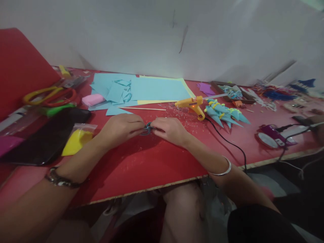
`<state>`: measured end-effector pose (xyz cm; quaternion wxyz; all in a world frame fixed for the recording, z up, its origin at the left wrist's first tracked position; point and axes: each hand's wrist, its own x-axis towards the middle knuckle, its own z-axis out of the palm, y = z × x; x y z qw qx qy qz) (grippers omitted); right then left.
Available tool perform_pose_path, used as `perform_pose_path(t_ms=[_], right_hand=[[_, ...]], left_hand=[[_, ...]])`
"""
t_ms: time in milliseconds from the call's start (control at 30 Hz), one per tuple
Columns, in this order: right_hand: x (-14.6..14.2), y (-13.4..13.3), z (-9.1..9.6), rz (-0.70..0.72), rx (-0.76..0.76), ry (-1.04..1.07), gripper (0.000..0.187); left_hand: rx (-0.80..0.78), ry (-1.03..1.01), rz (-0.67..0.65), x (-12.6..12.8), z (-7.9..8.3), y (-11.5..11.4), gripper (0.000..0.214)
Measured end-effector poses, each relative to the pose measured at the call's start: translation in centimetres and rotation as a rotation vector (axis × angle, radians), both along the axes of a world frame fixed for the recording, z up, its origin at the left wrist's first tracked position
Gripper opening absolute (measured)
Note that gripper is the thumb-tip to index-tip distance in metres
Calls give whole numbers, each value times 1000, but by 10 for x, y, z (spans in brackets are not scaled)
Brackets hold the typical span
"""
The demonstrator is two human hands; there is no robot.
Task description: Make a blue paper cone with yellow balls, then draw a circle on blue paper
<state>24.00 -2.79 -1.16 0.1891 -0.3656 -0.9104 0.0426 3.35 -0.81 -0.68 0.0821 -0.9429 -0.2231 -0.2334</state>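
On the red table (141, 165), my left hand (121, 128) and my right hand (169, 130) meet at a small blue coiled paper piece (147, 129). Both hands pinch it from either side, with the fingers pressed together. The coil lies low on the table surface, partly hidden by my fingertips. A watch is on my left wrist and a silver bangle on my right. A thin wooden stick (141, 108) lies just beyond my hands.
Light blue and yellow paper sheets (157, 89) lie at the back. A yellow glue gun (192, 105) with a black cord sits right of my hands, beside blue paper cones (222, 113). Scissors (48, 96), a pink eraser (92, 99), a black phone (48, 138) and a yellow bag (77, 140) are left.
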Motion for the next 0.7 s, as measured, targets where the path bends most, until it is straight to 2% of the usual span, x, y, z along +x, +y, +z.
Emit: perform_pose_path(t_ms=[333,533,700], right_hand=[[-1,-1,-2,11,38,-43,16],[-2,-1,-1,6,25,-45,15],[-2,-1,0,-40,59,51,15]], left_hand=[[69,-15,-17,2,0,-1,32],[37,-22,-5,2,-1,0,33],[1,3,45,-1,-3,2,32]])
